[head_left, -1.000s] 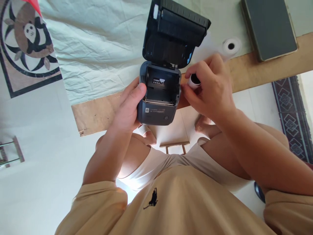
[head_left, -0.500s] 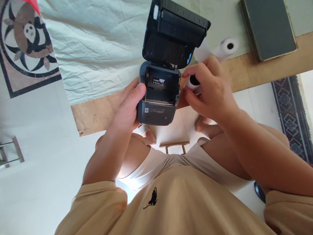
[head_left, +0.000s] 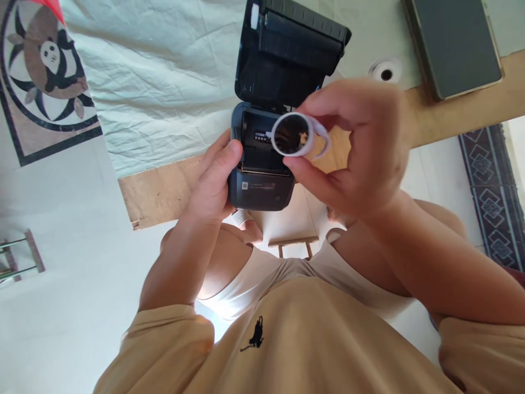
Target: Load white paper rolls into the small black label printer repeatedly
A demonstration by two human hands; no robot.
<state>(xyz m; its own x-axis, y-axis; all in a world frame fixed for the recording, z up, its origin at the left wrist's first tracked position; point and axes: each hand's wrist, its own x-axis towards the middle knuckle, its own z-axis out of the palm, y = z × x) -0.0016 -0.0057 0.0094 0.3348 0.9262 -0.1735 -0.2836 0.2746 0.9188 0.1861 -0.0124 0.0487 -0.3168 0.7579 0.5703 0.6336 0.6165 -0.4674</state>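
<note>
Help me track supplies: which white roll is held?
The white roll pinched in the right hand, by the open printer; the other roll is on the cloth.

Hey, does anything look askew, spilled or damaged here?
Two small things: on the white roll, held in the right hand over the open printer, a strip curls loose at the side instead of lying flat. The cloth is wrinkled, too. I see nothing spilled.

Seemingly a home room
A round black-and-white panda floor inlay (head_left: 51, 65) left of the left hand (head_left: 213, 178); pale-green cloth (head_left: 164, 71) over a wooden counter (head_left: 159, 198) beyond.
</note>
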